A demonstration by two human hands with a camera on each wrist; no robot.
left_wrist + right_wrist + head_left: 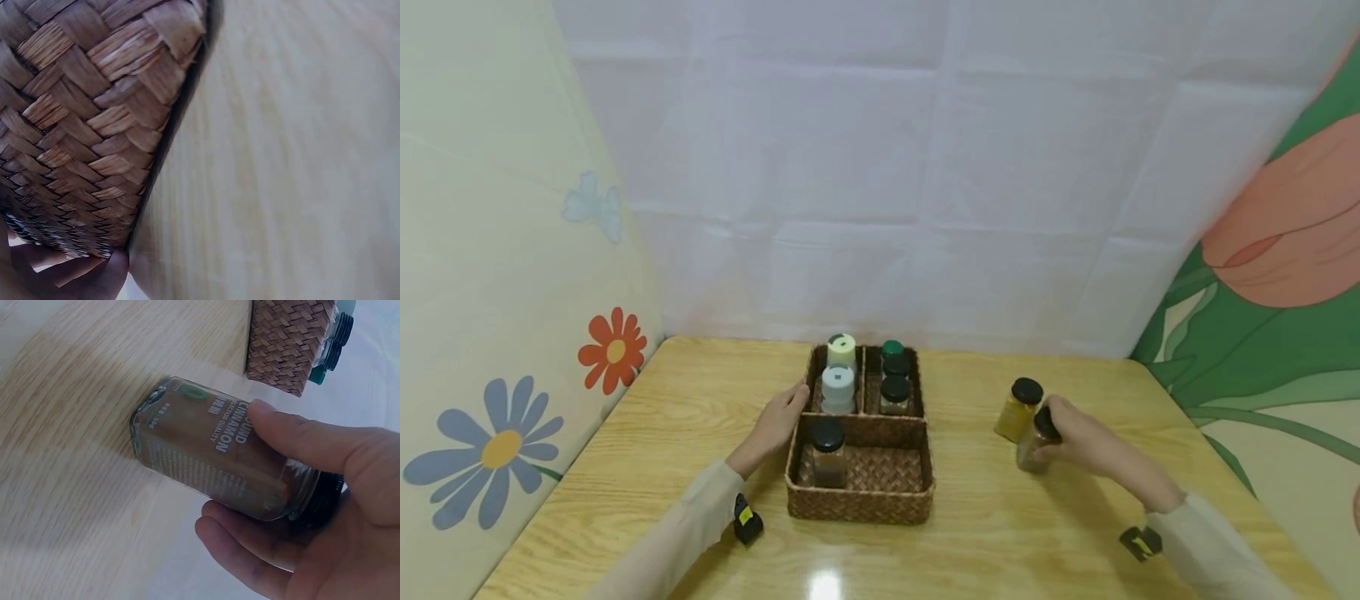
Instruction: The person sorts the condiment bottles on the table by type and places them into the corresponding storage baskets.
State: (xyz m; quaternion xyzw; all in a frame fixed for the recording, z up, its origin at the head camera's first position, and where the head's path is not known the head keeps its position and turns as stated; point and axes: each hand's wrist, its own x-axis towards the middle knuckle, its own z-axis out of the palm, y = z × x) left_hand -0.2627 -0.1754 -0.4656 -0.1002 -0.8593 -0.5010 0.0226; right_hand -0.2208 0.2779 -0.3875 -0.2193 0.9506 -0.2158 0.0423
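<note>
My right hand [1086, 437] grips a glass jar of ground cinnamon [206, 447] by its upper part, thumb on one side and fingers on the other. The black-lidded jar is tilted, its base close over the table. Right beside it stands a jar of yellow spice [1017, 412] with a black lid. My left hand [775, 429] rests against the left side of a brown woven basket [861, 506], fingertips touching the weave in the left wrist view. In the basket's front compartment, a black-lidded jar of brown spice [829, 457] stands at the left.
The basket's back left compartment holds a white-lidded container [838, 385] and a pale yellow-topped one [842, 348]. Its back right compartment has black-lidded jars [895, 392] and a green lid [892, 348]. A white cloth [865, 167] hangs behind the wooden table [977, 533].
</note>
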